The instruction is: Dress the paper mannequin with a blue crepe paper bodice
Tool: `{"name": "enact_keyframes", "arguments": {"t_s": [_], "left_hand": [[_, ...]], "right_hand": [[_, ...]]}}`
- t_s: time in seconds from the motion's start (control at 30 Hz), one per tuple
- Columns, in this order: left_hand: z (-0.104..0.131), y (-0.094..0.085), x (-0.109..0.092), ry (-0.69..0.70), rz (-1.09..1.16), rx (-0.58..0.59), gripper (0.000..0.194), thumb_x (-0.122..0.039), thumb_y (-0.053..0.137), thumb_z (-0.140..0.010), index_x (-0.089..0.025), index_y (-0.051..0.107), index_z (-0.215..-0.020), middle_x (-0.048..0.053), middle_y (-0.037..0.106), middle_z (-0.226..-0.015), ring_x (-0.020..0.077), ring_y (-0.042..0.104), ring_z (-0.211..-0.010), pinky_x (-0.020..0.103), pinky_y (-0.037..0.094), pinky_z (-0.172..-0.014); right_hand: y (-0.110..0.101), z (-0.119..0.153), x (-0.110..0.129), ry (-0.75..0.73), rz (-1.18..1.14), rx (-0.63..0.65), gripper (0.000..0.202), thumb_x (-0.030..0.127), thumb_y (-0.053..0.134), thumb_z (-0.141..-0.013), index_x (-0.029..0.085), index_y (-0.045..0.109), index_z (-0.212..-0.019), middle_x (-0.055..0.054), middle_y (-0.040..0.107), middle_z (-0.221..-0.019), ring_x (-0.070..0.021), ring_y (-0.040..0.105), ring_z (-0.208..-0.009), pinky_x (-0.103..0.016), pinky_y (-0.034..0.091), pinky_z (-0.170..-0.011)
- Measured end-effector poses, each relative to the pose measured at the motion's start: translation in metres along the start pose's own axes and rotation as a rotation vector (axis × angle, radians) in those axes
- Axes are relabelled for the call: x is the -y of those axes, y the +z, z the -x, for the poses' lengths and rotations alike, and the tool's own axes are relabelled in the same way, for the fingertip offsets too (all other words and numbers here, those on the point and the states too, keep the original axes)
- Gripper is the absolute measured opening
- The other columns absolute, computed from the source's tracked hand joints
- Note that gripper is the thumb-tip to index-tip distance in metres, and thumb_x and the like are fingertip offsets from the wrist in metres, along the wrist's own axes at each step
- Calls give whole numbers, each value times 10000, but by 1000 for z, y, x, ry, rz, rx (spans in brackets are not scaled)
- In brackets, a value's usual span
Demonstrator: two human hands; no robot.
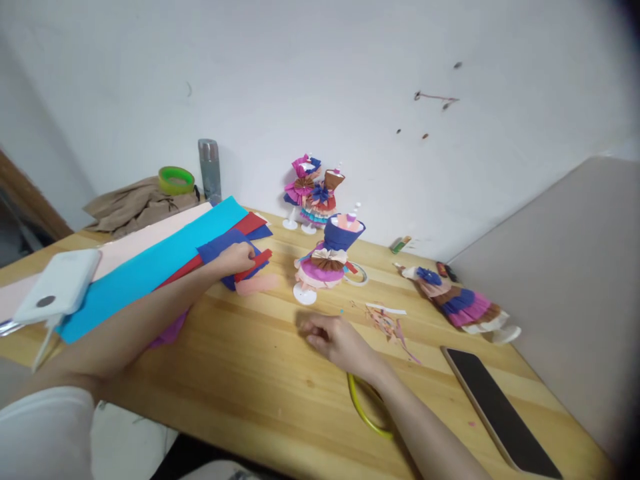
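Note:
My left hand (237, 259) reaches onto the pile of coloured crepe paper, its fingers closed at a red crepe paper piece (257, 263). Below that piece are blue paper (225, 243) and a pale pink strip (257, 284). My right hand (336, 339) is low over the table with curled fingers, and nothing shows in them. In front of it stands a small dress form (343, 233) on a white base, dressed in blue, cream, brown and pink paper. A yellow ring (364, 407), perhaps a tape roll, lies partly hidden under my right wrist.
Two dressed forms (320, 193) stand by the wall; another dressed form (455, 303) lies at right. Paper scraps (390, 323), a phone (495, 407) and a tape roll (358, 274) lie on the table. At left are a white device (60, 283), bottle (209, 167), green tape (176, 180) and brown cloth (125, 207).

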State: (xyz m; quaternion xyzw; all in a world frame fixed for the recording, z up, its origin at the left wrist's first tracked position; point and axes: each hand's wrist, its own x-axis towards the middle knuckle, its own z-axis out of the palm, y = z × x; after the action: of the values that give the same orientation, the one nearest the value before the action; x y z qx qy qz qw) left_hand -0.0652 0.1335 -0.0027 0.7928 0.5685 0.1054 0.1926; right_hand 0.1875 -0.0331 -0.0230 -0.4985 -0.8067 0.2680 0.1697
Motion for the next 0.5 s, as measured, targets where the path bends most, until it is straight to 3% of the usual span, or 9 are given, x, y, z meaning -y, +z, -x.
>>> {"name": "enact_keyframes", "arguments": {"t_s": [0.07, 0.17, 0.3, 0.5], "left_hand": [[-4, -1, 1, 15, -44, -11, 236, -326, 539, -789, -202, 740, -802, 45, 727, -747, 206, 677, -761, 249, 502, -672], [-11, -6, 6, 29, -135, -47, 284, -282, 497, -835, -185, 741, -943, 88, 751, -938, 236, 678, -924, 276, 511, -781], [-20, -10, 19, 37, -234, -80, 337, -185, 498, -825, -179, 709, -1088, 127, 701, -1182, 270, 613, -1129, 336, 479, -931], [-27, -1, 23, 111, -257, -49, 355, -206, 528, -829, -218, 687, -1145, 101, 691, -1209, 247, 594, -1164, 326, 455, -978]], "right_hand": [[2, -2, 0, 12, 50, -40, 327, 88, 529, -817, 173, 668, -1100, -72, 709, -1035, -163, 648, -848, -266, 468, -781], [4, -6, 0, 23, 152, -57, 487, 130, 525, -869, 196, 554, -1350, -124, 633, -1271, -210, 642, -1049, -315, 467, -916], [5, -12, 5, 104, 267, -19, 543, 214, 530, -914, 198, 453, -1452, -153, 616, -1293, -252, 620, -1129, -346, 459, -948], [5, -22, 16, 158, 379, 6, 543, 307, 496, -950, 207, 413, -1477, -163, 661, -1218, -277, 659, -1055, -335, 469, -850]]}}
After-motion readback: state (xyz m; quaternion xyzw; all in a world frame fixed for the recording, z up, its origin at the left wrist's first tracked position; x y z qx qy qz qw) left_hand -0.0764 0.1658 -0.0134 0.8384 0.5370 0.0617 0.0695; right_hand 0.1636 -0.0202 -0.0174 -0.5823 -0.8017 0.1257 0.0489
